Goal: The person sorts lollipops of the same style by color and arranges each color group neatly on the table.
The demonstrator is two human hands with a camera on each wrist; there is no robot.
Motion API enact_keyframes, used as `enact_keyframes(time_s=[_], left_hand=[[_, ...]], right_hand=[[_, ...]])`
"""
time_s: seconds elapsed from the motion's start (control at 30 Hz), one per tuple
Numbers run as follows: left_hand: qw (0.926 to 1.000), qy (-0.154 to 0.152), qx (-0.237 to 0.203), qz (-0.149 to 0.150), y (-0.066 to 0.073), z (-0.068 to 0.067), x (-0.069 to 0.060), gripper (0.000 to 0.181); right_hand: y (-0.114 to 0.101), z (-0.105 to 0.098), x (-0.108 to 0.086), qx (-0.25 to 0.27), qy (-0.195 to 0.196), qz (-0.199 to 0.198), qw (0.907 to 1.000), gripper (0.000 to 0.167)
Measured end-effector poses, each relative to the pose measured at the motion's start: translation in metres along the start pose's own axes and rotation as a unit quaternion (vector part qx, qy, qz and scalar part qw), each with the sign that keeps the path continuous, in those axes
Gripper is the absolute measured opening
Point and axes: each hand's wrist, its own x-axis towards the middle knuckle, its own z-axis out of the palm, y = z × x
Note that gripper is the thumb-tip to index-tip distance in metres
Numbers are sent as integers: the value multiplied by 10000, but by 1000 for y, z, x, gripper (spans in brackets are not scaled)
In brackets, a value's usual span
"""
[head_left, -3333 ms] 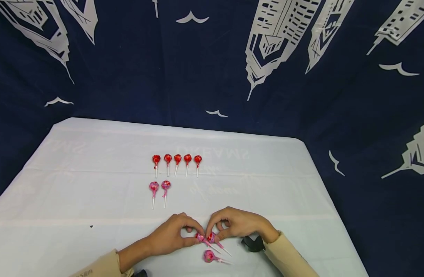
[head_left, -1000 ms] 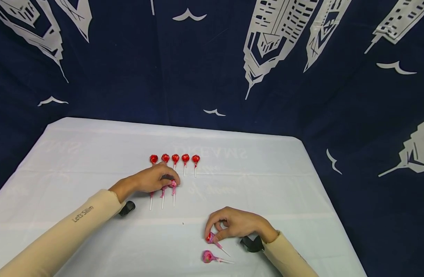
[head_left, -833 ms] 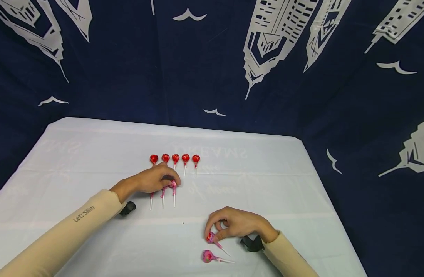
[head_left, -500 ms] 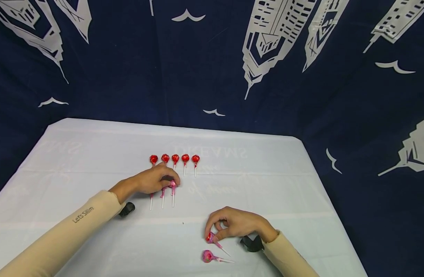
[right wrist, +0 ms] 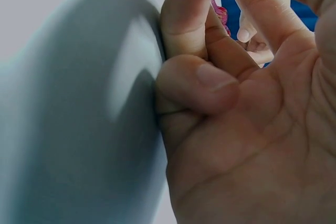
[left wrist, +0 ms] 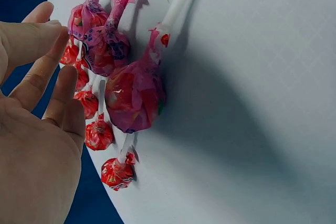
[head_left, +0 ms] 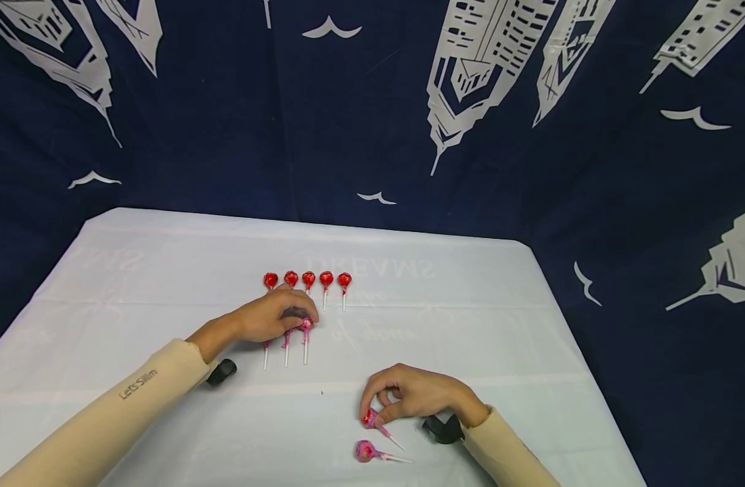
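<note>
My left hand [head_left: 271, 316] pinches the head of a pink-wrapped lollipop [head_left: 306, 338] at the right end of a short row of pink lollipops. Two others lie beside it, their heads hidden by the hand in the head view; the left wrist view shows the nearest pink lollipop [left wrist: 134, 98] whole at the head. Lower down, the thumb and index finger of my right hand [head_left: 411, 392] hold another pink lollipop [head_left: 371, 419] against the table. In the right wrist view that lollipop is hidden behind the fingers. A loose pink lollipop [head_left: 365, 451] lies just below it.
Several red lollipops [head_left: 326, 279] stand in a row above the pink ones, sticks toward me. The white-covered table [head_left: 469, 325] backs onto a dark blue cloth [head_left: 348, 128] with white building prints. Black straps [head_left: 443, 429] show at the wrists.
Since the oldest frame, my left hand has carried a pink lollipop up and left from beside the right hand to the pink row. The right hand has stayed in place, still holding its lollipop.
</note>
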Motion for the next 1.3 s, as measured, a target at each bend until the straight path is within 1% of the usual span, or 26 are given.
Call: enact_keyframes(time_s=[0.2,0.37,0.47,0.57,0.77,0.93,1.03,1.17,1.3], left_hand=[[9999,97,86,46,-1,1,-1,19],[9997,193,49,107,2,6,-2,19],[9996,268,-2,109,6,8,-3,20],[9993,316,-171,64,11,10,-5,22],[9982,324,-493,145,24,17,-11,25],[9973,334,-644,114,35,28,-22,29],[9966,301,-745,190,41,38,-27,29],[9938,50,-1083,252,49,53,-32,21],[9872,-251,-1548,290,56,72,-36,16]], right_hand=[[-1,-1,0,42,30,9,10000,16],[-2,0,-1,36,5,33,10000,16],[-1,1,-1,50,8,48,10000,16],[0,2,-1,84,9,49,10000,16],[1,1,0,69,22,44,10000,16],[-1,0,1,18,6,45,10000,15],[-1,-1,1,-3,4,62,10000,15],[-2,-1,1,-4,0,72,10000,16],[-1,-1,2,-10,-13,63,10000,16]])
